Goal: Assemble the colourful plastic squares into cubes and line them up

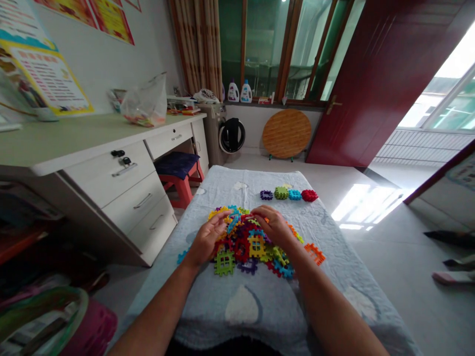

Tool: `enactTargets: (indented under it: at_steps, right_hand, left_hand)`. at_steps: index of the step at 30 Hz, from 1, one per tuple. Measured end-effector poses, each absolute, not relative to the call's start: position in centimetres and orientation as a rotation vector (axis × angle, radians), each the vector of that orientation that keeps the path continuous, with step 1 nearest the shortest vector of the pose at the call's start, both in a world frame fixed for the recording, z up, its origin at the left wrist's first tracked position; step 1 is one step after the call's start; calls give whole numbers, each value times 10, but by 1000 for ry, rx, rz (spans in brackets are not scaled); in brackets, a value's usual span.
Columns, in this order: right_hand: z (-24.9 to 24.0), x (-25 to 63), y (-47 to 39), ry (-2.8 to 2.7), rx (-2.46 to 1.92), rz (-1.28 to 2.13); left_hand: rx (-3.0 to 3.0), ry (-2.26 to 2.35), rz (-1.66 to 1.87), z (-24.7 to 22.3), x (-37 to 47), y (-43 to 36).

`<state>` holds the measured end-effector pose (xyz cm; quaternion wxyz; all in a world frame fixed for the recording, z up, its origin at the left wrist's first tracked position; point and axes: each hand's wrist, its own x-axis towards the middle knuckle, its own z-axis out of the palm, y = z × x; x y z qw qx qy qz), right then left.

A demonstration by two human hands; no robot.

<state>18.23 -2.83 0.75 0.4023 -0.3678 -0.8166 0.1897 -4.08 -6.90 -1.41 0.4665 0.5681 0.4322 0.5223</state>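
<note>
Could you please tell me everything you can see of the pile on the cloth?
The pile is a heap of notched, plastic-looking pieces in yellow, red, green, blue, purple and orange, several with window-like openings. Many overlap at varied tilts on the cloth. The left hand and right hand are at it; contact is unclear.

Two hands [208, 238] [273, 225], one heap of toothed blocks [242, 248], four stacks [281, 193], one stool [178, 165]

A multicoloured heap of toothed plastic tiles [242, 249] lies jumbled, an orange tile [314, 254] flat at its 3 o'clock edge; at 1 o'clock, 4 groups [281, 193] line up: purple, green, blue, red.
</note>
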Motion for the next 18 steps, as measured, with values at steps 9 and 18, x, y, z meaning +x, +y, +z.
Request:
enactTargets:
  at_steps: [9,18]
  right_hand:
    - [-3,160,-34,-1846,-963,737]
    - [-6,149,-39,-1944,-986,662]
  left_hand:
    - [853,586,1163,-14,-42,-68]
    - [976,808,1238,-25,-40,-65]
